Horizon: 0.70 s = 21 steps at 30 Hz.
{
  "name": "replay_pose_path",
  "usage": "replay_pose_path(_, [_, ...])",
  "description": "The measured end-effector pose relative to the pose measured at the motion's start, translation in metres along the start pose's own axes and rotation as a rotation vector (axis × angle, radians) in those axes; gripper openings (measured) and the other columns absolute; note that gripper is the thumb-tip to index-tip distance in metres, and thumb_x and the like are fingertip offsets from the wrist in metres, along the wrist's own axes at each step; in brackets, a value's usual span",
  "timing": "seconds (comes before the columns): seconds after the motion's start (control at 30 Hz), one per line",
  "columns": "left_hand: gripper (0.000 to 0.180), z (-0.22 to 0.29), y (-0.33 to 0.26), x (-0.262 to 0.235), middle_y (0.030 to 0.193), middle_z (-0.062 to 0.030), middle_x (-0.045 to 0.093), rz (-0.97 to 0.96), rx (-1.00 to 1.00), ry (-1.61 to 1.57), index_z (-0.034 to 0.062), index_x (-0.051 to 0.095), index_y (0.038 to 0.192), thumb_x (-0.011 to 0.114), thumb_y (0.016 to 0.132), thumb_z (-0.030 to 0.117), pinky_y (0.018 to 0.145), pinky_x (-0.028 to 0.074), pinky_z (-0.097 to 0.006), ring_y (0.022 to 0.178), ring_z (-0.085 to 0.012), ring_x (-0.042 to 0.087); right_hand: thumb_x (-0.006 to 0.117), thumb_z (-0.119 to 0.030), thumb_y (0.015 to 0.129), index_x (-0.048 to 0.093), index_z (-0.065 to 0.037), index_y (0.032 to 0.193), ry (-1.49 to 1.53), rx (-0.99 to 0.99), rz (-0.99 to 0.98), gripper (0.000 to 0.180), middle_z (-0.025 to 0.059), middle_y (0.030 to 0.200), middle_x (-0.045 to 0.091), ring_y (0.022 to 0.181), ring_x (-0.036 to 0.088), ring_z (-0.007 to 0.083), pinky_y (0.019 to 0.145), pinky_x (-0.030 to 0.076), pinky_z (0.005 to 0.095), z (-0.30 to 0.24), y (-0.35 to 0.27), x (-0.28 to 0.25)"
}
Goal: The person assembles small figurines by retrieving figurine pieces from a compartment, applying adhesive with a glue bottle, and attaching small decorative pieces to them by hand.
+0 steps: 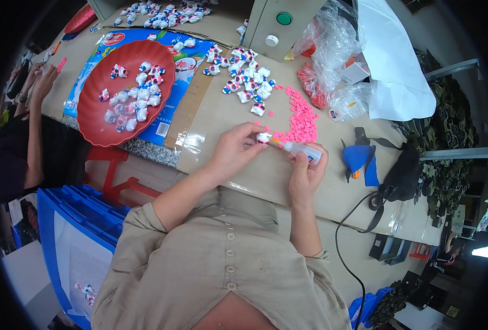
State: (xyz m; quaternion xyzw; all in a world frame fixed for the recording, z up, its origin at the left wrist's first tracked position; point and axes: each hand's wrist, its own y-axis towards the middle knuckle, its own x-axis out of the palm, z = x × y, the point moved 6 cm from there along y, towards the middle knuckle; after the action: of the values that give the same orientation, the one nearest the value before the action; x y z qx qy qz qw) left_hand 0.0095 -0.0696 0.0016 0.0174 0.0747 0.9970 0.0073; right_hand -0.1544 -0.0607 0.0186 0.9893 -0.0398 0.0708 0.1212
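Note:
Between the thumb and fingers of my left hand (237, 144) is a small white figurine (264, 137). My right hand (308, 173) grips a small clear glue bottle (304, 151), tilted so that its orange tip meets or nearly meets the figurine; I cannot tell which. Just beyond my hands lies a heap of small pink pieces (301, 118). Farther back is a loose group of white figurines with blue and pink parts (244, 74). On the left, a red scalloped tray (87, 110) carries several more such figurines.
A blue printed sheet (167, 102) lies under the tray. Clear plastic bags (332, 44) and a white sheet (392, 60) are at the back right, by a grey box with a green button (283, 18). A black cable (340, 231) hangs over the right edge. Another person's hands (45, 80) work far left. Blue crates (79, 220) stand below.

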Motion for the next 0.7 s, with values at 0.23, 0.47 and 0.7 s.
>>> replay_pose_path(0.23, [0.028,0.0022,0.0003,-0.0003,0.088,-0.0084,0.057,-0.002,0.005,0.013,0.0021,0.054,0.098,0.062,0.072,0.000,0.064,0.048,-0.023,0.076,-0.0122,0.058,0.055,-0.019,0.083,0.039,-0.002,0.101,-0.225,-0.204,-0.037,0.030,0.0091,0.094,0.046,0.074,0.050,0.0131,0.065,0.044,0.0235,-0.0046,-0.0021,-0.0018])
replay_pose_path(0.47, [0.027,0.0026,-0.0001,-0.0013,0.090,-0.0082,0.057,0.020,0.005,0.017,0.0018,0.054,0.097,0.063,0.072,0.000,0.064,0.049,-0.023,0.076,-0.0121,0.058,0.055,-0.019,0.083,0.040,-0.002,0.100,-0.239,-0.178,-0.026,0.028,0.0082,0.093,0.046,0.074,0.050,0.0125,0.064,0.044,0.0231,-0.0031,-0.0018,-0.0033])
replay_pose_path(0.7, [0.026,0.0054,-0.0003,-0.0018,0.091,-0.0078,0.057,0.026,0.014,0.022,0.0015,0.054,0.097,0.062,0.072,-0.001,0.065,0.049,-0.023,0.077,-0.0121,0.058,0.055,-0.018,0.083,0.040,-0.002,0.100,-0.206,-0.144,-0.022,0.027,0.0076,0.093,0.046,0.074,0.050,0.0119,0.064,0.044,0.0229,-0.0049,-0.0028,-0.0020])
